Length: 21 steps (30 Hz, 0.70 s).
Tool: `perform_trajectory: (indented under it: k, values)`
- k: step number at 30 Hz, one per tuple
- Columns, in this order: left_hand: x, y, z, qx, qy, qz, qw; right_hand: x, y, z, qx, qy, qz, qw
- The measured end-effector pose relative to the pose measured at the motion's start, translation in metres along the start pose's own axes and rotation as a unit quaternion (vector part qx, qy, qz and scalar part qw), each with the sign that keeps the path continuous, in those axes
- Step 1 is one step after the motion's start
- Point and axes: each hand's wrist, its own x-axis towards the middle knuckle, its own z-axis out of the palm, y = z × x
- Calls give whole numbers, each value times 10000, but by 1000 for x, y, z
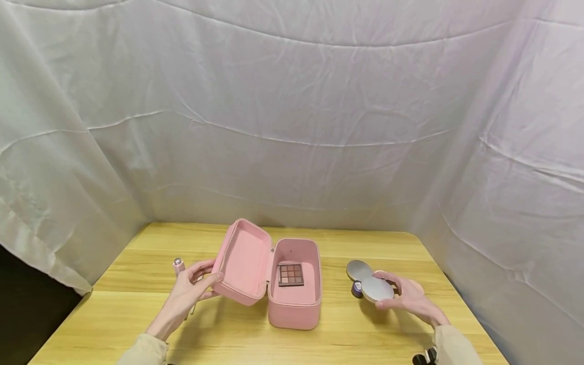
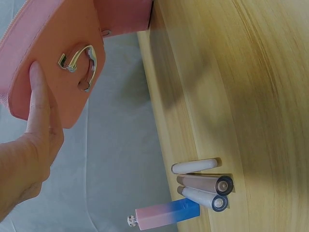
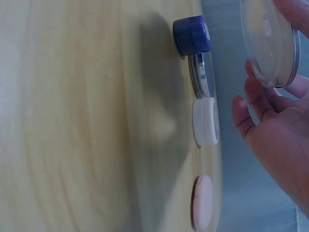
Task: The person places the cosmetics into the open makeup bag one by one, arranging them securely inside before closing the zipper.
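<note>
A pink cosmetic case (image 1: 294, 315) stands open on the wooden table, its lid (image 1: 247, 259) swung to the left. My left hand (image 1: 193, 285) grips the lid's outer edge, thumb at the rim and fingers against the outside. The left wrist view shows a gold handle (image 2: 91, 63) on the lid's outside. Inside the case lies an eyeshadow palette (image 1: 291, 274). My right hand (image 1: 409, 298) holds a round compact (image 1: 377, 289) above the table by its edge; its silvery top faces the head camera, and its clear-looking underside shows in the right wrist view.
Near the right hand are another silvery round compact (image 1: 359, 270), a dark blue jar (image 3: 191, 35), a white round box (image 3: 206, 121) and a pale pink oval piece (image 3: 203, 203). Left of the case stand a pink-blue bottle (image 2: 166, 214) and several tubes (image 2: 205, 184). Black objects (image 1: 424, 357) lie near the right sleeve.
</note>
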Motion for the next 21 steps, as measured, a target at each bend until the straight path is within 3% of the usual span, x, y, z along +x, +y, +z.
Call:
perform_trajectory:
  k: [5, 16, 21]
  values:
    - [0, 0, 0, -18, -18, 25, 10000, 7, -6, -1, -31, -59, 225, 9997]
    - [-1, 0, 0, -38, -2, 22, 10000, 29, -25, 0, 802, -509, -371, 9948]
    - [0, 0, 0, -56, 1, 34, 10000, 39, -35, 2, 827, -541, -509, 9938]
